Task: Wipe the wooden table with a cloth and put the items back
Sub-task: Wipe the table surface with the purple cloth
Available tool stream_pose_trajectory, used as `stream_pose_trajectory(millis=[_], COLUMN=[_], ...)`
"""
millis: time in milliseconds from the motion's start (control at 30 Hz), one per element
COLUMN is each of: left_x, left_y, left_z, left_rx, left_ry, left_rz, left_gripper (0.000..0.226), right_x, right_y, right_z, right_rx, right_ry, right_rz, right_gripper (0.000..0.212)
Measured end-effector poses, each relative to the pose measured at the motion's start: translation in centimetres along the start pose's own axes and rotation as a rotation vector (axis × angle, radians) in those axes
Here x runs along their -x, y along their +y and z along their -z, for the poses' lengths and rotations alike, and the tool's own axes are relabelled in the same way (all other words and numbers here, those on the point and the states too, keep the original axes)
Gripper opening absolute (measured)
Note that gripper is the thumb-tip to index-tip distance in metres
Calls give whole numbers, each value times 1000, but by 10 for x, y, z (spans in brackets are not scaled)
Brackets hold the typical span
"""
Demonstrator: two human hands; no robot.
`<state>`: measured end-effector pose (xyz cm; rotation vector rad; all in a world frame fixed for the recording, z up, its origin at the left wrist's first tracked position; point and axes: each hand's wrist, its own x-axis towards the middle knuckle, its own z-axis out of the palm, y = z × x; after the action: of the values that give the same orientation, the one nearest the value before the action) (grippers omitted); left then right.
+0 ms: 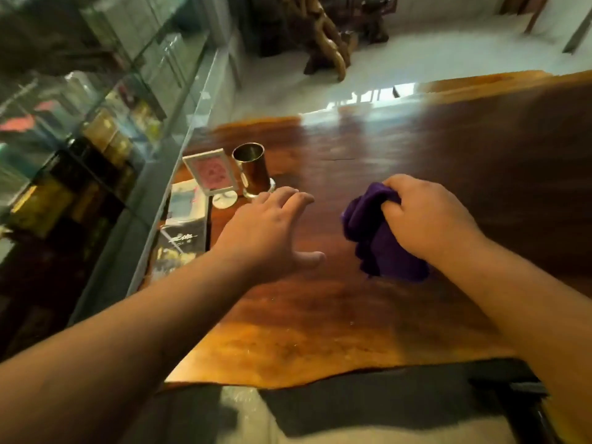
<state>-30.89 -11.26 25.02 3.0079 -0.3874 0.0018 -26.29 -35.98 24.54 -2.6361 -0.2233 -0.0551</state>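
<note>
A glossy wooden table with a wavy near edge fills the view. My right hand grips a bunched purple cloth that rests on the table's middle. My left hand hovers over the table with fingers spread and nothing in it, its fingertips close to a metal cup. To the left of the cup stands a small white-framed sign with a pink card. Flat packets or booklets lie along the table's left edge.
A glass display case full of boxes runs along the table's left side. A carved wooden stand sits on the pale floor beyond the table. A dark chair part shows at the lower right.
</note>
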Motion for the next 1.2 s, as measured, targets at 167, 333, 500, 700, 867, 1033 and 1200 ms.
stream_pose_trajectory(millis=[167,333,500,700,867,1033,1200], left_x=[68,145,207,259,269,267,265], left_y=[-89,-164,-213,-250,-266,-277,-286], left_z=[-32,-78,-123,-166,-195,-228,-253], left_rx=[16,-2,12,80,130,164,250], left_ry=[-75,-58,-98,-190,-294,-370,-381], left_rz=[214,363,526,668,787,869,922], left_gripper=[105,108,118,133,152,166,173], right_x=[-14,-17,-6,22,32,28,32], right_y=[-49,-88,-115,-134,-142,-138,-146], right_z=[-96,-197,-278,-356,-390,-398,-409], right_rx=[-90,-160,-170,-136,-120,-157,-226], right_ry=[-30,-80,-180,-326,-310,-294,-302], right_rz=[20,-33,-86,-57,-19,-57,-102], right_gripper=[11,11,18,20,20,26,36])
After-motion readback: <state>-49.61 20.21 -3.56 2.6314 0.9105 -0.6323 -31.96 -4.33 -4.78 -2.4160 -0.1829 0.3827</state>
